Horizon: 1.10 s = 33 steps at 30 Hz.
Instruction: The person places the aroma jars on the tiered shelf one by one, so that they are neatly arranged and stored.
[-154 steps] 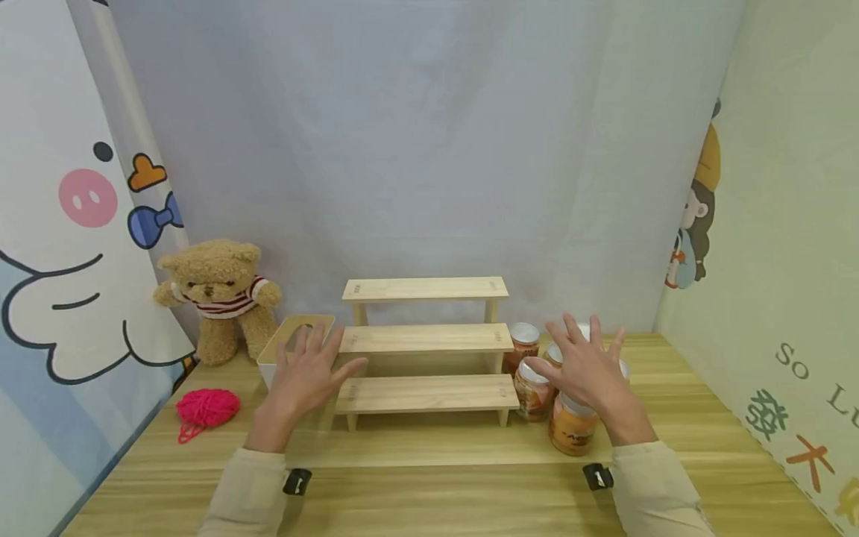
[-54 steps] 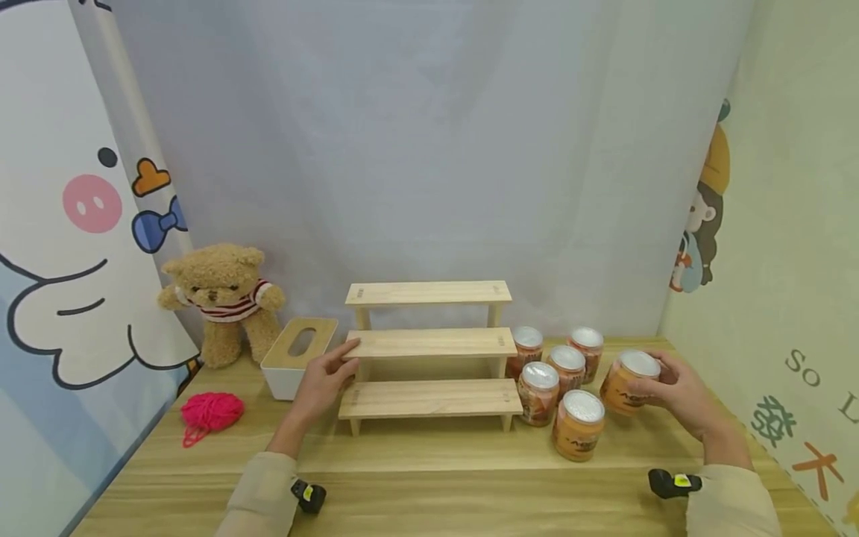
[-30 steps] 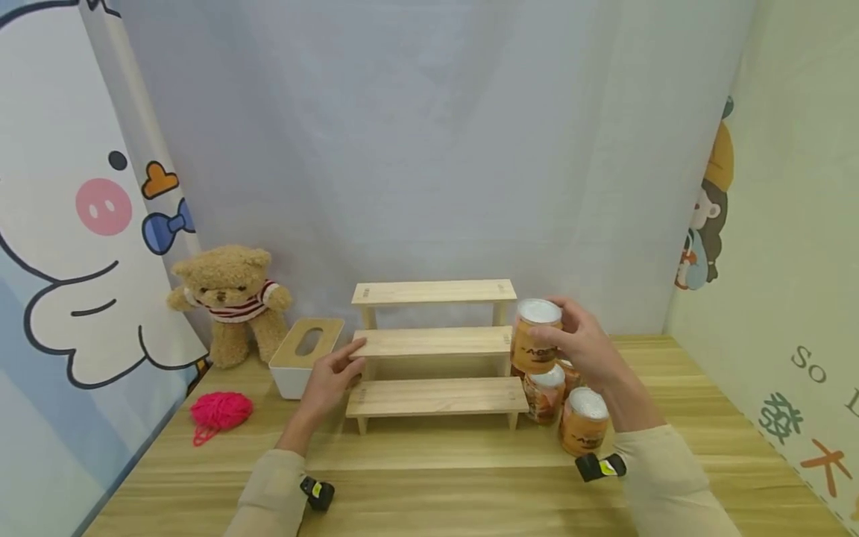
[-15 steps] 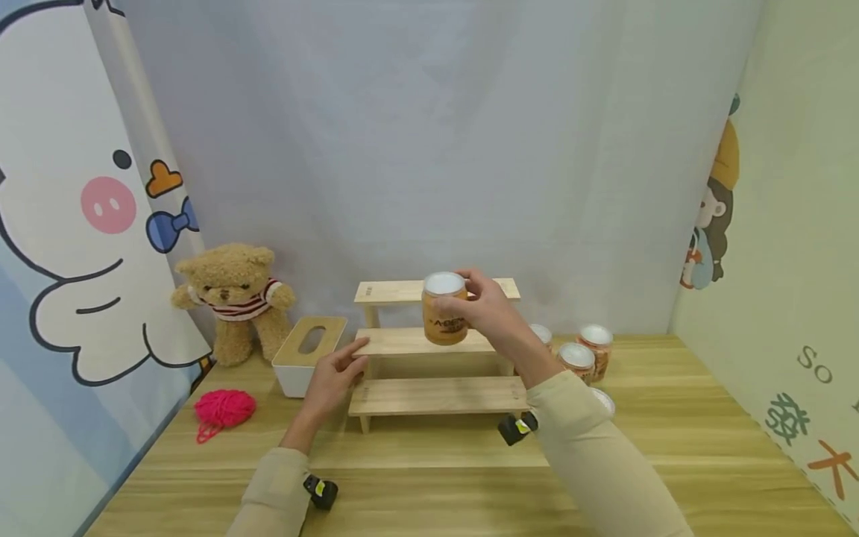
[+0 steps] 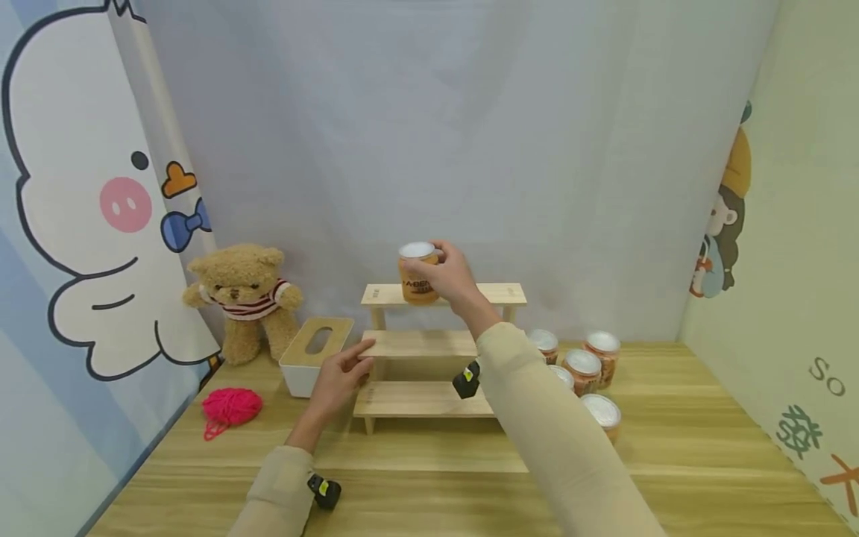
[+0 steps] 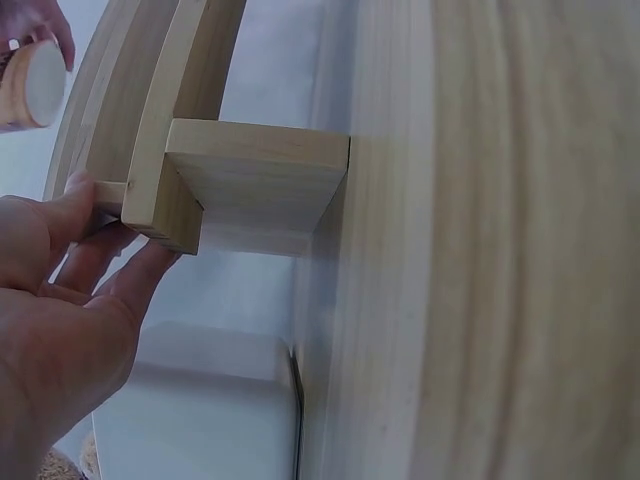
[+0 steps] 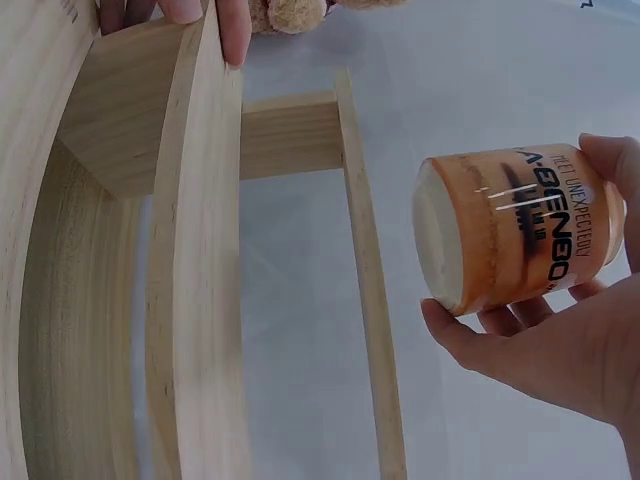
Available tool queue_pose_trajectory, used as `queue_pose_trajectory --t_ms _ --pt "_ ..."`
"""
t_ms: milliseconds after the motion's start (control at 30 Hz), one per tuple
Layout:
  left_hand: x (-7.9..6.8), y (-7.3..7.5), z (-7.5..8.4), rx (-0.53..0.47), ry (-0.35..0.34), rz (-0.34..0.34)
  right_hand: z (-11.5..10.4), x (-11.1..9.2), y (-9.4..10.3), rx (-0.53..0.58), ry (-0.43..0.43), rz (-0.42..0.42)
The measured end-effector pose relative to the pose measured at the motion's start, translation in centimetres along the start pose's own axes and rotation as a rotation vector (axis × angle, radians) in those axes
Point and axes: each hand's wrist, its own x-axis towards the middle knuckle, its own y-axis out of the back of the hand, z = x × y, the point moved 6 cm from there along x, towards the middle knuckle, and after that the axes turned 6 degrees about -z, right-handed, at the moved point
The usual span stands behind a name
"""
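My right hand (image 5: 453, 280) grips an orange can (image 5: 417, 287) with a silvery lid, thumb on one side and fingers round the other. In the head view the can appears upright at the top tier's left part; in the right wrist view a gap separates the can (image 7: 515, 235) from the top board (image 7: 372, 300). The three-tier wooden stand (image 5: 419, 399) stands mid-table. My left hand (image 5: 338, 379) pinches the left end of its middle board, thumb and fingers on opposite faces, as the left wrist view shows of the left hand (image 6: 75, 320).
Several similar cans (image 5: 582, 362) stand right of the stand, partly behind my right sleeve. On the left are a white tissue box (image 5: 302, 379) with a wooden lid, a teddy bear (image 5: 241, 294) and pink yarn (image 5: 232, 407). A grey curtain (image 5: 470, 134) hangs behind.
My right hand took the can from the table's right side, lifted it and carried it left to the top tier. My left hand moved onto the middle board's left end and stayed there.
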Motion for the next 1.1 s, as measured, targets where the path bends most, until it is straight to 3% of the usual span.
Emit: queue_pose_trajectory --t_ms 267,633,1100 --pt "0.3 0.2 0.2 0.017 0.005 0.000 0.7 1.2 0.2 -0.013 -0.026 0.050" --pt "0.0 0.0 0.1 0.037 -0.001 -0.011 1.6 2.0 -0.2 -0.057 -0.023 0.002" --pt "0.2 0.1 0.1 0.029 -0.015 0.006 1.6 2.1 -0.1 -0.076 -0.038 0.018"
